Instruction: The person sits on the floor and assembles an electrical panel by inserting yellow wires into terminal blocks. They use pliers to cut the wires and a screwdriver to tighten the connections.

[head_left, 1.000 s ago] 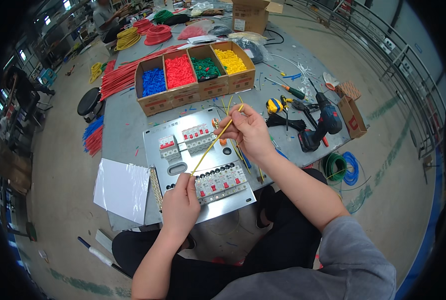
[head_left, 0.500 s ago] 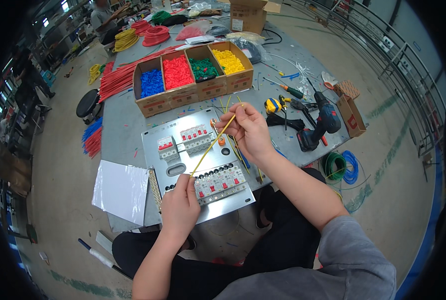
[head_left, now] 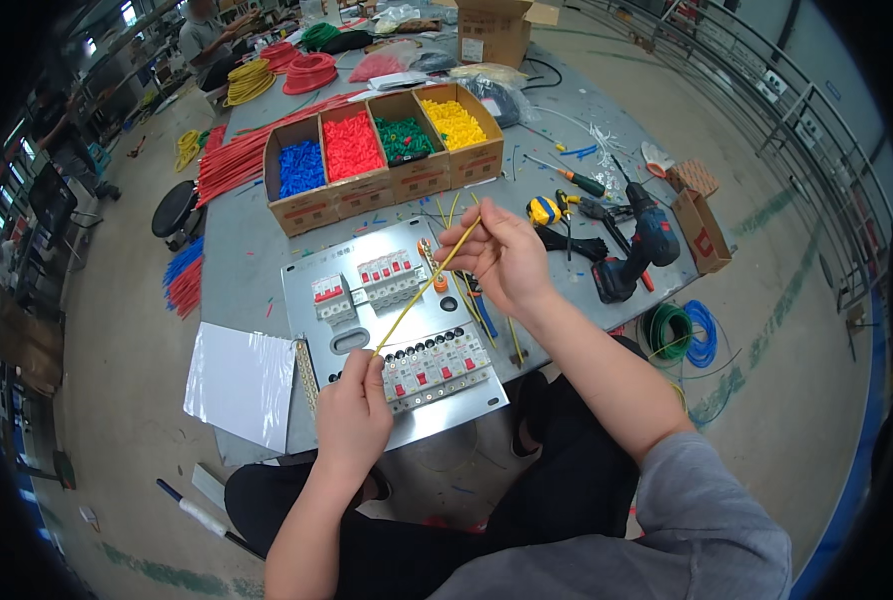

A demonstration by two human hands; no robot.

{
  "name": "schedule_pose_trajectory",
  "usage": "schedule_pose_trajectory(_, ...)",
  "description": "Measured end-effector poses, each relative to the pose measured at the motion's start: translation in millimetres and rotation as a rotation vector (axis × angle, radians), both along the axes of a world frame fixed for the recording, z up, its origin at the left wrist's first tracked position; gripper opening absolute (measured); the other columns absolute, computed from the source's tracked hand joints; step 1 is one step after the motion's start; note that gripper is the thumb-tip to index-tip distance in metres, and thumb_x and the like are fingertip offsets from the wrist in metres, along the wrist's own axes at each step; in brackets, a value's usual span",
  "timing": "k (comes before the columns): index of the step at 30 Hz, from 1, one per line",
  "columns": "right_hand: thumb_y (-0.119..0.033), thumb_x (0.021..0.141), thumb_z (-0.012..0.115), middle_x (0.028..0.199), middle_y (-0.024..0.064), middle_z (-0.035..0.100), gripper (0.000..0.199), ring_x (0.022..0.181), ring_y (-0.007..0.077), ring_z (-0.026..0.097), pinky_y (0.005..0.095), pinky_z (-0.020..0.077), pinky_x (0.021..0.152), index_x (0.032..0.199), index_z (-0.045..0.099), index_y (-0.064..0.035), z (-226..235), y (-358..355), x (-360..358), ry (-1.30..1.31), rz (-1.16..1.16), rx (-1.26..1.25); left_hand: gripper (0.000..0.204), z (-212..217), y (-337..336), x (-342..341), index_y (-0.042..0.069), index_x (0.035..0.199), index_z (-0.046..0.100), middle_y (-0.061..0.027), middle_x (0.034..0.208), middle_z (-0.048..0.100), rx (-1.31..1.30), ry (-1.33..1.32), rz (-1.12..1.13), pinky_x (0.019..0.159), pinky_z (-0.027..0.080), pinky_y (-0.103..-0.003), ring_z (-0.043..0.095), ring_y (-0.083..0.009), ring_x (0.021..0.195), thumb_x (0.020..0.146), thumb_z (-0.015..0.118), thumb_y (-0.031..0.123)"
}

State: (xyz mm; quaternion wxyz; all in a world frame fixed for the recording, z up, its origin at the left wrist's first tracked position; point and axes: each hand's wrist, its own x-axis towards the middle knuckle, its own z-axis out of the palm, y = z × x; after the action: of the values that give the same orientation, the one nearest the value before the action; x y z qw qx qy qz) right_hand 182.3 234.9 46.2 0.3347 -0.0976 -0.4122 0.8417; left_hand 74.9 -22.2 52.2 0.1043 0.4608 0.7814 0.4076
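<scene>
A grey table carries a metal panel overhanging its near edge — a white sheet beside it, a four-part cardboard box beyond — plus red wires leftward, a tape measure, screwdriver and cordless drill rightward.

You're in an electrical assembly workshop: breakers on a metal plate, bins of coloured plastic parts, cordless drill, wire coils on your desk.

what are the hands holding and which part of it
A yellow wire: the left hand pinches its lower visible end, the right hand its upper end.
</scene>
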Motion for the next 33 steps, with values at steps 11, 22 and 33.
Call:
schedule_pose_trajectory(11, -0.037, 0.112, 0.047, 0.103, 0.0224, 0.074, 0.039, 0.096, 0.0340, 0.077, 0.0408, 0.0642, 0.082, 0.113, 0.059, 0.0006, -5.6, -19.5, -6.1, -0.059, 0.078, -0.014, 0.019, -1.2, -6.0, -3.4, 0.003, 0.101, 0.060, -0.0206, 0.064, 0.061, -0.007, -0.130, -0.012, 0.054, 0.044, -0.047, 0.064, -0.0436, 0.062, 0.109, 0.052, 0.018)
schedule_pose_trajectory(22, -0.030, 0.112, 0.051, 0.102, 0.0206, 0.074, 0.031, 0.095, 0.0319, 0.077, 0.0397, 0.0644, 0.083, 0.115, 0.057, 0.0001, -10.6, -18.0, -10.0, -0.117, 0.145, 0.031, 0.027, 3.6, -5.9, -7.9, 0.000, 0.095, 0.059, -0.0102, 0.067, 0.055, -0.085, -0.263, -0.068, 0.059, 0.042, -0.034, 0.052, -0.0178, 0.060, 0.110, 0.051, 0.021)
schedule_pose_trajectory(33, -0.022, 0.110, 0.055, 0.103, 0.0198, 0.073, 0.025, 0.096, 0.0315, 0.077, 0.0377, 0.0658, 0.082, 0.119, 0.056, 0.0016, -16.0, -30.2, -16.1, -0.107, 0.076, 0.196, 0.023, 4.9, -3.7, -9.5, 0.001, 0.098, 0.058, -0.0214, 0.065, 0.060, -0.102, -0.197, -0.061, 0.057, 0.042, -0.047, 0.062, -0.0433, 0.062, 0.109, 0.050, 0.019)
